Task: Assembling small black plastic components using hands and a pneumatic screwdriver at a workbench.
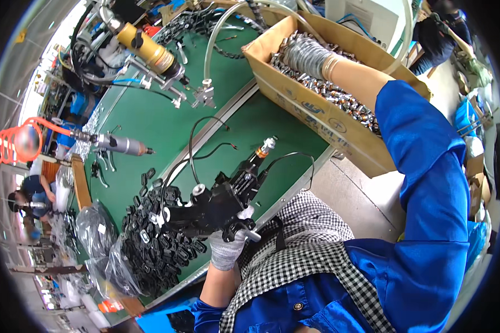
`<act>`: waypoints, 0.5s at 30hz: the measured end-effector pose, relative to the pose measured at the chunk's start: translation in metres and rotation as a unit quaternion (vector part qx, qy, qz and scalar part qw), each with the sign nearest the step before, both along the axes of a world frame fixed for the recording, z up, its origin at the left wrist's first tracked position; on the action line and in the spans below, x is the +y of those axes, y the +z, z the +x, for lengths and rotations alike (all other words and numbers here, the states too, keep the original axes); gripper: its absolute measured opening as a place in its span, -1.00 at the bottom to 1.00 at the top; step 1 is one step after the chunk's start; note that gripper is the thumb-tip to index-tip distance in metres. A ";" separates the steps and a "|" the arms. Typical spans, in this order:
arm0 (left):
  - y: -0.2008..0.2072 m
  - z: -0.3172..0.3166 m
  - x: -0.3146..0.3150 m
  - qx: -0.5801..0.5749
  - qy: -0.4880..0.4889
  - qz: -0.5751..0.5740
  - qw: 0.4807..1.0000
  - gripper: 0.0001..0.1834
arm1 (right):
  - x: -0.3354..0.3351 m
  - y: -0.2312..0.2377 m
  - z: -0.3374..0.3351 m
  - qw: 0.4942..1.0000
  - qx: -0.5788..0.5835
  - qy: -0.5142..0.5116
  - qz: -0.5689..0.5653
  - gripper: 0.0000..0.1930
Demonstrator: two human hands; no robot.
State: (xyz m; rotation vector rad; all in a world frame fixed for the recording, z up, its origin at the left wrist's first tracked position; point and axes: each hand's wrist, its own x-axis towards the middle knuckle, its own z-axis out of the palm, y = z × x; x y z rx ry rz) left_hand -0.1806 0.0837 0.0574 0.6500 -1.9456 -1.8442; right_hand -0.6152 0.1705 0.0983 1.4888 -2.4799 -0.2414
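My left hand (226,250), in a grey knit glove, is closed round a bunch of black brake lever assemblies (211,211) with thin black cables, held over the front of the green bench. From one of them sticks a silver metal fitting (265,147) with an orange ring. My right hand (307,54), gloved the same way, reaches into a cardboard box (316,119) at the right. Its fingers are hidden among many small metal fittings (350,105) that fill the box.
Small black plastic parts (155,233) lie heaped beside clear plastic bags (97,227). A yellow air screwdriver (144,47) hangs over the bench (200,66); a grey one (122,144) on an orange coiled hose is at left. More levers (194,22) lie at the back. A person (36,191) sits far left.
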 end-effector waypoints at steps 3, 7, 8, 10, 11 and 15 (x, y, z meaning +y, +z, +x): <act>-0.031 0.011 -0.003 0.023 0.045 -0.079 0.996 -0.79 | 0.018 -0.010 -0.021 0.997 0.012 0.068 -0.042 -0.75; -0.028 0.005 -0.017 -0.086 0.051 -0.234 0.967 -0.80 | 0.002 0.034 0.017 0.993 -0.011 -0.107 -0.047 -0.77; -0.021 -0.003 -0.015 -0.082 0.033 -0.230 0.969 -0.82 | 0.016 0.019 -0.012 0.861 -0.371 -0.027 -0.348 -0.78; -0.027 -0.005 -0.025 -0.017 -0.008 -0.454 0.891 -0.86 | 0.022 0.052 0.029 0.723 -0.515 0.104 -0.448 -0.80; -0.028 0.007 -0.020 -0.116 0.010 -0.221 0.968 -0.81 | 0.017 0.102 0.101 0.859 -0.335 0.166 -0.351 -0.81; -0.005 -0.005 -0.017 -0.116 -0.064 -0.393 0.910 -0.78 | 0.003 0.121 0.193 0.768 -0.452 0.298 -0.342 -0.77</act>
